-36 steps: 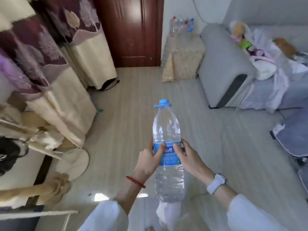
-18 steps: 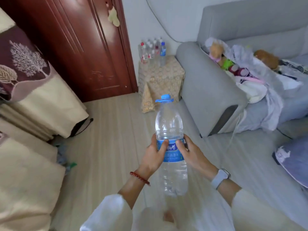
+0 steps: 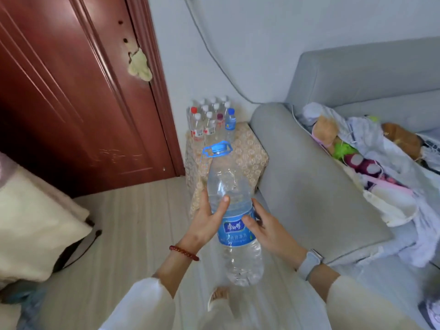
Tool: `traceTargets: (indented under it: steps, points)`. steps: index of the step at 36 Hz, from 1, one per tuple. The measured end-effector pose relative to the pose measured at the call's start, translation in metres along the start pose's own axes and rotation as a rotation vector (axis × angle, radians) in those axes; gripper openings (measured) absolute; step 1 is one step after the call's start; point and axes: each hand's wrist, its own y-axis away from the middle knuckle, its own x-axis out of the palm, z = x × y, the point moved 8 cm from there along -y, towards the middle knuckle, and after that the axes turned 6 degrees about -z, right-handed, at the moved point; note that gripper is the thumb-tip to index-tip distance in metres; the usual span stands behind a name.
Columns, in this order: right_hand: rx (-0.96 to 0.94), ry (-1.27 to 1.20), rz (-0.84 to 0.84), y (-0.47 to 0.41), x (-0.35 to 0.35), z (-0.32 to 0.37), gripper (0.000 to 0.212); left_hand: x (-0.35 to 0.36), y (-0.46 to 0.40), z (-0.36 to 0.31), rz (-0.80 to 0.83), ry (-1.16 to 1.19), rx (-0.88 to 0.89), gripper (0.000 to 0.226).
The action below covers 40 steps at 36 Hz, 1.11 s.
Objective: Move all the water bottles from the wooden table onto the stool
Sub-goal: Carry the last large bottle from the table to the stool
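Note:
A large clear water bottle [image 3: 234, 256] with a blue cap, carry loop and blue label is held upright in front of me. My left hand [image 3: 206, 225] grips its left side at the label, thumb across the front. On the other side my right hand [image 3: 269, 231] clasps it. Beyond the bottle stands the stool [image 3: 247, 153], draped in a patterned beige cloth. Several small water bottles [image 3: 210, 121] with white, red and blue caps are clustered at its back-left corner. The wooden table is out of view.
A grey sofa [image 3: 316, 198] runs along the right, its armrest touching the stool; toys and clothes [image 3: 371, 158] are piled on the seat. A dark red door [image 3: 78, 96] fills the left. A cream cushion [image 3: 31, 232] sits at lower left. Striped floor lies between.
I have walked closer to the stool with the big bottle in both hands. The stool, door and sofa now loom larger; the curtain on the left has left the view.

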Motion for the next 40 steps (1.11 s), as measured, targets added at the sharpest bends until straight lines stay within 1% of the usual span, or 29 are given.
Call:
traceTargets:
  steps: [2,4,7,10,12,14,20,23,26,27,29,30,32,36,40]
  points:
    - [0.011,-0.004,-0.018,-0.045,-0.016,0.002,0.043,0.005,-0.047,-0.014,0.029,-0.013,-0.002,0.077]
    - [0.035,-0.025,-0.04,-0.083,-0.031,0.0,0.042,0.011,-0.089,-0.028,0.039,-0.015,0.007,0.073]
    - [0.073,-0.044,-0.044,-0.137,-0.053,-0.01,0.047,0.026,-0.149,-0.045,0.063,-0.04,0.037,0.066]
    - [0.108,-0.052,-0.061,-0.194,-0.078,-0.029,0.056,0.042,-0.211,-0.053,0.04,-0.064,0.04,0.057]
    - [0.121,-0.067,-0.058,-0.234,-0.095,-0.044,0.058,0.053,-0.252,-0.055,0.019,-0.118,0.04,0.052]
    - [0.128,-0.092,-0.043,-0.274,-0.111,-0.057,0.058,0.067,-0.293,-0.055,0.018,-0.139,0.039,0.055]
    - [0.134,-0.164,0.046,-0.401,-0.167,-0.103,0.055,0.115,-0.426,-0.059,0.0,-0.075,0.035,0.052]
    - [0.159,-0.122,0.068,-0.463,-0.194,-0.129,0.057,0.135,-0.488,-0.054,-0.002,-0.104,0.012,0.056]
    - [0.185,-0.043,0.077,-0.522,-0.215,-0.154,0.063,0.148,-0.542,-0.053,-0.01,-0.174,0.025,0.053]
    - [0.199,-0.011,0.09,-0.54,-0.22,-0.164,0.065,0.151,-0.558,-0.051,-0.015,-0.198,0.03,0.055]
    - [0.234,0.037,0.11,-0.571,-0.227,-0.183,0.068,0.158,-0.586,-0.045,-0.01,-0.24,0.029,0.069]
    - [0.25,0.05,0.109,-0.584,-0.23,-0.192,0.069,0.162,-0.599,-0.04,-0.004,-0.263,0.021,0.077]
    - [0.253,0.073,0.096,-0.608,-0.235,-0.206,0.069,0.166,-0.623,-0.03,-0.016,-0.354,0.014,0.084]
    - [0.234,0.087,0.077,-0.647,-0.237,-0.23,0.066,0.175,-0.664,-0.017,-0.083,-0.565,0.084,0.089]
    - [0.217,0.068,0.054,-0.674,-0.233,-0.25,0.067,0.182,-0.695,-0.003,-0.125,-0.661,0.115,0.09]
